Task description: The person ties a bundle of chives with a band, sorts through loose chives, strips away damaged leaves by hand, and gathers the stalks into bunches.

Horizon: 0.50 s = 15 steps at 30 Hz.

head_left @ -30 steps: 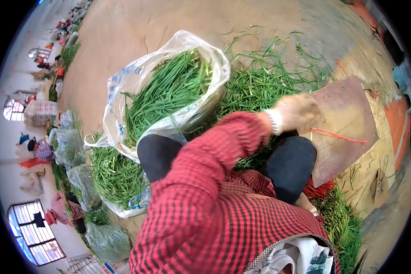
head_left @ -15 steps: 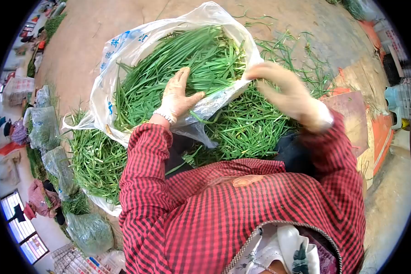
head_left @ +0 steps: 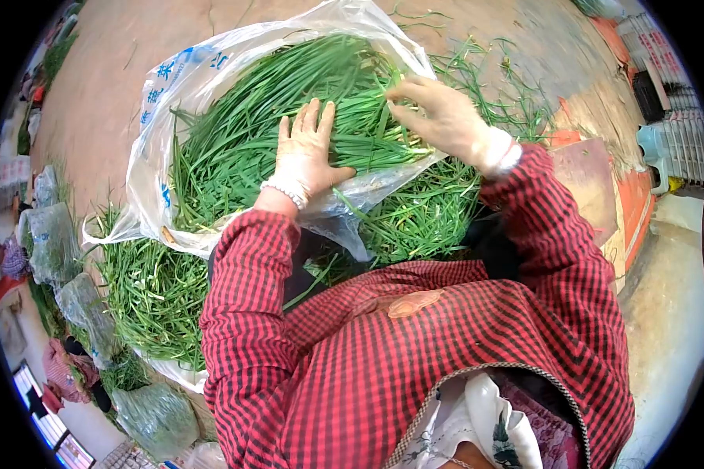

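A clear plastic bag (head_left: 150, 144) with blue lettering lies with its mouth spread, full of long green garlic chives (head_left: 274, 102). My left hand (head_left: 309, 152), in a pale glove, rests flat on the chives near the bag's front edge, fingers spread and thumb out. At the pale stem ends on the right, my gloved right hand (head_left: 442, 117) is closed in a pinch, with a green blade showing by its fingertips. How much it grips is hidden. More loose chives (head_left: 418, 207) lie below the bag.
Another heap of loose greens (head_left: 152, 289) lies to the left. Several filled plastic bags (head_left: 156, 418) line the left side, where another person (head_left: 70, 367) is at work. Scattered blades (head_left: 516, 94) lie on the floor. A brown board (head_left: 587, 184) and a blue plastic stool (head_left: 653, 152) stand right.
My right hand has moved left, from the bag's right rim to the stem ends inside, and its fingers have come together. My left hand still lies on the chives. The view has shifted slightly.
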Available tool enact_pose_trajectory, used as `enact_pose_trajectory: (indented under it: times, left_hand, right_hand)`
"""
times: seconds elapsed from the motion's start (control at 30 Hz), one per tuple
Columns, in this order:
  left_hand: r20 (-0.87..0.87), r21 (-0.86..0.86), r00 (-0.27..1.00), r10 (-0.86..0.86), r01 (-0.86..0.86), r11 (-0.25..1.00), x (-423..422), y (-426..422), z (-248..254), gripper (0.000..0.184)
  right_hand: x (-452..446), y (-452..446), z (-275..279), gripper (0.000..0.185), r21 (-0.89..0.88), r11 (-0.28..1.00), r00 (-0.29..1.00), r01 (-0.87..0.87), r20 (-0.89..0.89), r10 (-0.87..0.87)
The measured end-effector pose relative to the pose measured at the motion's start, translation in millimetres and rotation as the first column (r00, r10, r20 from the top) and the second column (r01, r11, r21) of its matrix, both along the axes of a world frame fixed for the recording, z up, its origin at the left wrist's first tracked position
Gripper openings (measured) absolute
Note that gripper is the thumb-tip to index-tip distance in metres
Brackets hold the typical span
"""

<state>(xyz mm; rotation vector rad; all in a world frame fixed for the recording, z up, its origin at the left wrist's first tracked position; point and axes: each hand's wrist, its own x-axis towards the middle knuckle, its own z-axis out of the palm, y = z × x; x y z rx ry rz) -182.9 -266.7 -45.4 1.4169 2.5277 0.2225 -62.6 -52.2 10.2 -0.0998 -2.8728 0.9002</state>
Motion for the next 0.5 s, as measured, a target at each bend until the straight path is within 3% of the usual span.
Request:
enact_pose_trajectory:
  times: [0.07, 0.1, 0.13, 0.2, 0.27, 0.33, 0.4, 0.47, 0.5]
  left_hand:
    - [-0.159, 0.076, 0.986, -0.049, 0.061, 0.995, 18.6, 8.1, 8.5, 0.113]
    - [-0.148, 0.035, 0.985, -0.084, 0.090, 0.995, 27.3, 15.1, 10.8, 0.115]
    - [-0.155, 0.008, 0.983, -0.097, 0.099, 0.995, 35.5, 19.8, 7.3, 0.116]
    - [-0.165, -0.015, 0.982, -0.087, 0.086, 0.996, 44.5, 27.2, 1.1, 0.118]
    - [-0.172, -0.033, 0.982, -0.083, 0.078, 0.996, 43.6, 32.6, -2.9, 0.120]
    - [-0.190, -0.044, 0.979, -0.070, 0.062, 0.997, 40.7, 38.8, -5.7, 0.120]
    - [-0.199, -0.040, 0.978, -0.063, 0.056, 0.998, 39.1, 40.7, -5.1, 0.120]
    - [-0.186, 0.003, 0.983, -0.009, 0.010, 1.000, 36.5, 44.0, -5.5, 0.120]
    - [-0.191, 0.007, 0.982, 0.006, -0.004, 1.000, 37.0, 47.0, -2.9, 0.119]
  right_hand:
    - [-26.8, 0.5, -38.6, 0.053, 0.184, 0.983, 0.993, -0.005, -0.114, 0.026]
    - [-33.2, -0.2, -38.9, 0.063, 0.177, 0.984, 0.992, 0.005, 0.120, -0.027]
    - [-31.1, 0.7, -37.7, 0.063, 0.177, 0.984, 0.992, 0.012, 0.119, -0.033]
    - [-32.2, 2.7, -33.0, 0.067, 0.225, 0.967, 0.882, 0.119, 0.423, -0.207]
    - [-21.2, 13.0, -36.0, 0.071, 0.160, 0.974, 0.846, 0.161, 0.486, -0.220]
    - [-2.0, 23.2, -57.1, 0.070, 0.037, 0.983, 0.871, 0.181, 0.458, -0.178]
    - [12.5, 18.5, -84.2, 0.070, -0.231, 0.936, 0.926, 0.264, 0.331, -0.180]
    - [24.2, 10.4, -101.7, 0.069, -0.528, 0.769, 0.925, 0.361, 0.307, -0.224]
    - [27.9, 3.6, -103.9, 0.068, -0.569, 0.737, 0.931, 0.364, 0.248, -0.269]
